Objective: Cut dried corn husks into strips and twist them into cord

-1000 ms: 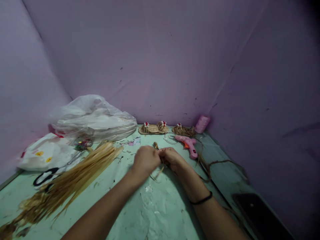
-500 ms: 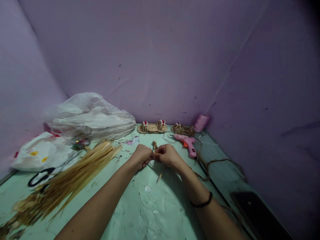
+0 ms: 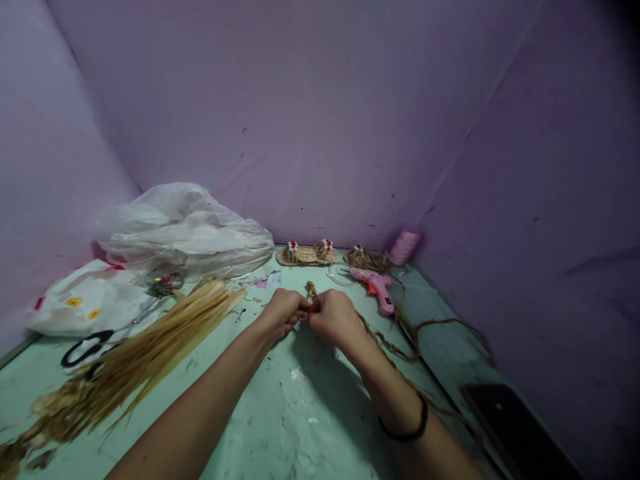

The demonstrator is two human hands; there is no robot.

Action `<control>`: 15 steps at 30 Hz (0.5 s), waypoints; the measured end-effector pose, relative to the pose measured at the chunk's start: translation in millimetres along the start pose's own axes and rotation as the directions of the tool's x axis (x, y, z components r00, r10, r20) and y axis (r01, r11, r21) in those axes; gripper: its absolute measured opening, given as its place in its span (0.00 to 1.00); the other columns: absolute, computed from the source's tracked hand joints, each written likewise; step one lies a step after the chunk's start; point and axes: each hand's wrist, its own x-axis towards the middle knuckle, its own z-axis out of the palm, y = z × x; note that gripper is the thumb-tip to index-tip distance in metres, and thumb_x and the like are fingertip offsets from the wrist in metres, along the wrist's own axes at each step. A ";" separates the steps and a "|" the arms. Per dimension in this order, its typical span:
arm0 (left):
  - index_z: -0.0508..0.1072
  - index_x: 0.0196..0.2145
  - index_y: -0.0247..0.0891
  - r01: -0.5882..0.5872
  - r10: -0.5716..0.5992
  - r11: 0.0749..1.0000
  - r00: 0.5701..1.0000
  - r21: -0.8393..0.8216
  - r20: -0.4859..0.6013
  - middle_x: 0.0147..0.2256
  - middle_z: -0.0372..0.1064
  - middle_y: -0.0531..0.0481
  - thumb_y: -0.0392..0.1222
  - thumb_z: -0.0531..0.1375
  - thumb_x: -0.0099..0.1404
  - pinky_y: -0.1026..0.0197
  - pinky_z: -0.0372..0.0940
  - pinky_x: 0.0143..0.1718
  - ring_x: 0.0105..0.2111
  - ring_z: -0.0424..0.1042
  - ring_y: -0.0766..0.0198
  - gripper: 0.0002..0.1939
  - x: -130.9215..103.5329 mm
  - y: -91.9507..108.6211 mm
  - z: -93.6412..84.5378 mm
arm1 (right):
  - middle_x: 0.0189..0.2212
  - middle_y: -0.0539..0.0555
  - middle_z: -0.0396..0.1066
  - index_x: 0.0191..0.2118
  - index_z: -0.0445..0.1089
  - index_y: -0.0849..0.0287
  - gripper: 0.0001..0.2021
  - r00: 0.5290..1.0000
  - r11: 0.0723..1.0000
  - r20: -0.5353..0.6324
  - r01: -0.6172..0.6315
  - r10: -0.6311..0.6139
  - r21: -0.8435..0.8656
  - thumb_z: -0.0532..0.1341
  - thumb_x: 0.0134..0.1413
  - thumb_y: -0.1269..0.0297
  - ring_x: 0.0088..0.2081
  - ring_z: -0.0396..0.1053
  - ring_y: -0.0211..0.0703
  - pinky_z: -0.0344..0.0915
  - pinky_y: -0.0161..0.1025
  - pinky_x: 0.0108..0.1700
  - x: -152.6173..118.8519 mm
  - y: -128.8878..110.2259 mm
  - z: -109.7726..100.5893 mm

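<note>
A short piece of braided straw-coloured fibre (image 3: 311, 291) pokes up between my two hands over the middle of the table. My left hand (image 3: 284, 312) pinches it low down, fingers curled. Right beside it, my right hand (image 3: 336, 316) is closed with its fingertips on the same piece, the back of the hand turned up and hiding the grip. A long brown braided cord (image 3: 395, 350) runs past my right forearm; whether it joins the piece I hold is hidden.
At left lie a bundle of dry fibre (image 3: 150, 360), black-handled scissors (image 3: 89, 347) and plastic bags (image 3: 187, 230). Woven slipper shapes (image 3: 306, 256) stand by the back wall. A pink glue gun (image 3: 376, 285), a pink thread spool (image 3: 404, 247) and a phone (image 3: 515, 427) are at right.
My right hand has rolled over, knuckles now upward, and its wrist has lifted. The pale strand end that hung below my hands no longer shows. More of the brown cord is visible.
</note>
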 end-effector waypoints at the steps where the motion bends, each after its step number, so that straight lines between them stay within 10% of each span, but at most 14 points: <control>1: 0.54 0.11 0.38 -0.007 0.007 1.000 1.000 -0.007 0.021 0.08 0.44 0.61 0.33 0.56 0.43 0.68 0.35 0.10 0.09 0.41 0.76 0.13 0.2 -0.6 -2.3 | 0.25 0.58 0.75 0.28 0.77 0.60 0.12 1.000 1.000 0.002 0.004 -0.004 0.017 0.57 0.37 0.72 0.26 0.68 0.42 0.50 0.34 0.24 -0.4 -0.3 0.4; 8: 0.67 0.17 0.33 -0.068 0.066 0.998 0.990 0.012 0.127 0.09 0.50 0.60 0.31 0.56 0.38 0.70 0.37 0.09 0.09 0.45 0.76 0.03 7.9 -7.2 -13.1 | 0.16 0.52 0.68 0.21 0.73 0.62 0.03 0.989 0.937 0.149 -0.053 0.001 0.344 0.61 0.35 0.71 0.23 0.64 0.38 0.53 0.31 0.23 13.3 23.2 -9.1; 15: 0.67 0.18 0.33 -0.089 0.080 0.995 0.975 0.035 0.206 0.09 0.47 0.61 0.33 0.54 0.39 0.70 0.35 0.10 0.10 0.42 0.77 0.04 12.0 -5.8 -18.1 | 0.17 0.52 0.67 0.22 0.67 0.63 0.05 0.955 0.544 0.246 -0.295 0.163 0.786 0.55 0.42 0.75 0.20 0.64 0.35 0.60 0.30 0.24 25.6 22.9 -1.1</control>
